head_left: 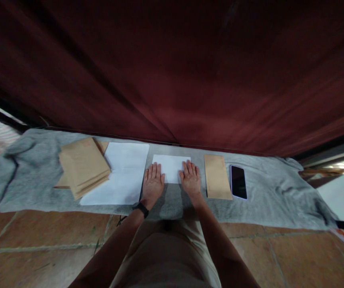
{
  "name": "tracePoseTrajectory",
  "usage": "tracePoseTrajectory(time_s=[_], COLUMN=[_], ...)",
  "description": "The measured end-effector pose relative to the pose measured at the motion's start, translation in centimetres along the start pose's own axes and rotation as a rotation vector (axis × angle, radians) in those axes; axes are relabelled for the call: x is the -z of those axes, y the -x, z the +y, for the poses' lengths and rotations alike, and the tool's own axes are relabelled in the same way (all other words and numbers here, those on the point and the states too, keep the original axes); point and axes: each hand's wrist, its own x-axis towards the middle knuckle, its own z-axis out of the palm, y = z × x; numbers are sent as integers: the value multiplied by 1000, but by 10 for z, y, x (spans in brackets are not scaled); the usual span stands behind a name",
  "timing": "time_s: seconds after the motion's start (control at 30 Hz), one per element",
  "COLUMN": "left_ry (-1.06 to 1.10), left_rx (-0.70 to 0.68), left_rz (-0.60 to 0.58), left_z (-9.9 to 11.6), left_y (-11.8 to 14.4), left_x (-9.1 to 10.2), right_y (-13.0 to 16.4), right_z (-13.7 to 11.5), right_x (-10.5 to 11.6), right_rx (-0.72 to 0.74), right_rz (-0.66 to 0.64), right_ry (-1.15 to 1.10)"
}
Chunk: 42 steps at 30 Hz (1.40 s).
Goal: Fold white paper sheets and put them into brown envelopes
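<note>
My left hand (pixel 153 181) and my right hand (pixel 190 178) lie flat, fingers together, on the near corners of a small folded white paper (pixel 171 166) on a grey cloth (pixel 259 208). A black band is on my left wrist. Left of my hands lies a stack of white sheets (pixel 121 173), and beyond it a pile of brown envelopes (pixel 82 166). Right of my right hand a single brown envelope (pixel 217 177) lies flat, with a dark phone (pixel 238 181) beside it.
The grey cloth is spread over a tiled floor (pixel 40 240). A dark red curtain (pixel 172 72) hangs right behind the cloth. A white sheet (pixel 343 198) lies at the far right edge. My knees are below my arms.
</note>
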Motion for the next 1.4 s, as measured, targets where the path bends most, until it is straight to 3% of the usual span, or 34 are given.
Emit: tracePoseTrajectory(time_s=[0.27,0.4,0.6,1.1,1.27,1.4], left_ry=[0,-8,-17,-21,-10,22], left_rx=[11,7,1,8,0,-30], left_rz=[-24,-30,-45,-33,-18,-39], left_z=[2,3,3,3,0,13], left_y=[8,7,8,8,9,9], left_x=[6,7,10,6,6,7], right_y=[-1,-1,6,34,38,38], right_z=[-3,-28,-61,-5,0,-2], right_x=[5,5,3,16,21,22], right_rx=[-22,-52,115,-5,-37,-41], right_rz=[1,-11,-132,-25,-12,-12], right_ry=[-10,-48,-99,26,29,13])
